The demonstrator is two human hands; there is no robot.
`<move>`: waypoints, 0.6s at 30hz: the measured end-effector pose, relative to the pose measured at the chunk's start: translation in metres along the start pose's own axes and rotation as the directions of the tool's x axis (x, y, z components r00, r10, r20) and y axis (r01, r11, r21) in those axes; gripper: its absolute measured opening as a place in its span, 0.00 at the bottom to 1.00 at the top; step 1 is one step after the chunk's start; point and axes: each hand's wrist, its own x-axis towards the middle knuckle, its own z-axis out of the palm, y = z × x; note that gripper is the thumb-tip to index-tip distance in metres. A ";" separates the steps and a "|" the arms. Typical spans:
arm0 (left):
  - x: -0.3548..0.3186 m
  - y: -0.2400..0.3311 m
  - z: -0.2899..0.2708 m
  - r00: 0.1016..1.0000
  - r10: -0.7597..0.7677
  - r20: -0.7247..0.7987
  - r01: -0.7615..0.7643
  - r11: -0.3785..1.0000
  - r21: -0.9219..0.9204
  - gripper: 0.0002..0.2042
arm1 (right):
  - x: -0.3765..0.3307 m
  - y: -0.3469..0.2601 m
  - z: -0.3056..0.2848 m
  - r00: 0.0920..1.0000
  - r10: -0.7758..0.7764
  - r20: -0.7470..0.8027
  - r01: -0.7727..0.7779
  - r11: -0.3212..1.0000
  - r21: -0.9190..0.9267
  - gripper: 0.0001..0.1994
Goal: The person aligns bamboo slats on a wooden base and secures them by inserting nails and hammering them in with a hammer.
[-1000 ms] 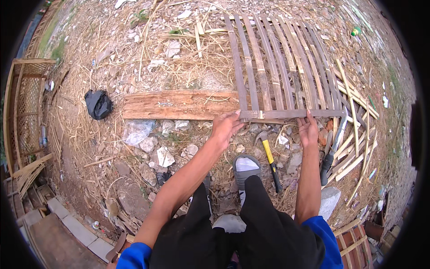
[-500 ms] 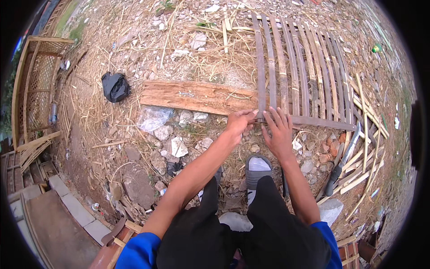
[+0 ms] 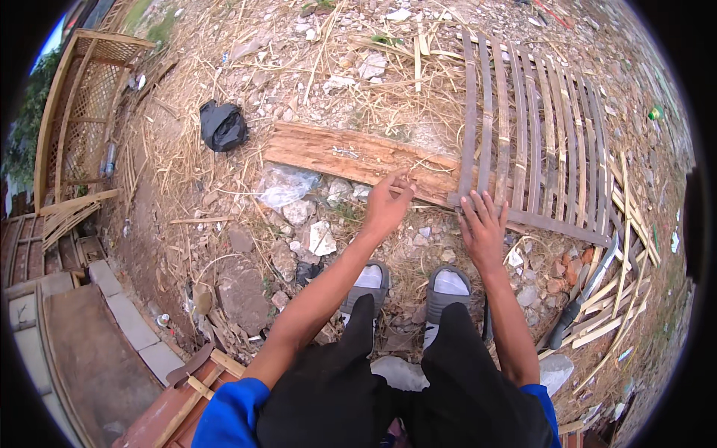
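Note:
A slatted wooden panel (image 3: 549, 142) lies to the right, its near crosspiece (image 3: 556, 225) toward me. My right hand (image 3: 484, 233) rests on the left end of that crosspiece, fingers stretched out flat. Under the panel's left corner runs a rough, worn wooden plank (image 3: 314, 149). Several small silvery nails (image 3: 345, 152) lie in a little heap on it. My left hand (image 3: 388, 205) is over the plank's near edge, left of the panel's corner, with fingers curled together; whatever they may hold is too small to make out.
A long-bladed machete (image 3: 586, 293) with a dark handle lies at right beside loose split strips (image 3: 609, 313). A black plastic bag (image 3: 222, 127) and a clear plastic bag (image 3: 286, 185) lie at left. Rubble covers the ground; a lattice-backed wooden frame (image 3: 78, 127) stands far left.
My left hand has come off the panel's corner and moved left over the plank. The right hand stays on the crosspiece. The whole view has shifted slightly.

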 end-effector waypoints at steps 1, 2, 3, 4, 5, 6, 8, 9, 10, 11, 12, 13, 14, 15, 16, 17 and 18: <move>0.015 -0.005 -0.026 0.993 0.111 -0.042 -0.104 0.984 0.144 0.12 | 0.002 -0.003 -0.002 1.000 -0.002 -0.006 0.002 1.000 -0.001 0.23; 0.029 -0.015 -0.051 0.973 0.224 -0.062 -0.197 0.936 0.290 0.13 | 0.004 -0.009 -0.001 1.000 -0.001 -0.009 0.001 1.000 0.009 0.23; 0.037 -0.023 -0.062 0.952 0.298 -0.071 -0.252 0.894 0.372 0.12 | 0.004 -0.009 -0.002 1.000 0.001 -0.009 -0.001 1.000 -0.006 0.23; 0.045 -0.031 -0.072 0.925 0.372 -0.073 -0.302 0.839 0.452 0.11 | 0.005 -0.009 -0.002 1.000 0.003 -0.011 -0.003 1.000 -0.019 0.24; 0.055 -0.037 -0.086 0.925 0.373 -0.073 -0.302 0.838 0.455 0.11 | 0.006 -0.011 -0.001 1.000 0.003 -0.013 -0.003 1.000 -0.016 0.24; 0.065 -0.046 -0.099 0.906 0.421 0.053 -0.377 0.743 0.553 0.11 | 0.003 -0.012 -0.003 1.000 0.025 -0.004 -0.025 1.000 -0.017 0.24; 0.073 -0.051 -0.104 0.873 0.450 0.186 -0.459 0.630 0.627 0.10 | 0.002 -0.013 -0.002 0.999 0.052 0.003 -0.052 0.998 -0.019 0.25; 0.074 -0.051 -0.102 0.847 0.466 0.257 -0.514 0.592 0.621 0.10 | 0.000 -0.013 -0.003 0.998 0.059 0.007 -0.059 0.998 -0.021 0.26; 0.074 -0.051 -0.100 0.816 0.478 0.325 -0.568 0.553 0.610 0.10 | -0.002 -0.013 -0.004 0.998 0.066 0.010 -0.066 0.998 -0.022 0.26; 0.076 -0.051 -0.100 0.815 0.478 0.327 -0.570 0.557 0.605 0.10 | -0.002 -0.013 -0.004 0.997 0.070 0.013 -0.069 0.997 -0.026 0.26; 0.079 -0.050 -0.099 0.817 0.452 0.359 -0.567 0.514 0.644 0.10 | 0.000 -0.014 -0.005 0.997 0.072 0.018 -0.072 0.997 -0.006 0.27; 0.079 -0.048 -0.098 0.819 0.423 0.389 -0.565 0.468 0.680 0.10 | 0.001 -0.014 -0.006 0.997 0.074 0.022 -0.075 0.997 0.015 0.28; 0.078 -0.048 -0.096 0.819 0.423 0.388 -0.564 0.472 0.677 0.10 | 0.000 -0.013 -0.006 0.997 0.074 0.025 -0.075 0.997 0.011 0.28; 0.077 -0.048 -0.094 0.813 0.436 0.385 -0.569 0.456 0.684 0.09 | 0.000 -0.013 -0.005 0.997 0.076 0.025 -0.076 0.997 0.005 0.29; 0.077 -0.047 -0.092 0.807 0.450 0.383 -0.573 0.439 0.692 0.09 | 0.000 -0.013 -0.005 0.997 0.078 0.024 -0.078 0.997 0.000 0.29; 0.079 -0.047 -0.090 0.806 0.451 0.382 -0.574 0.443 0.689 0.09 | 0.000 -0.013 -0.006 0.997 0.078 0.025 -0.078 0.997 -0.005 0.29; 0.082 -0.047 -0.091 0.765 0.483 0.427 -0.617 0.355 0.703 0.09 | 0.000 -0.015 -0.006 0.996 0.086 0.030 -0.086 0.996 0.014 0.29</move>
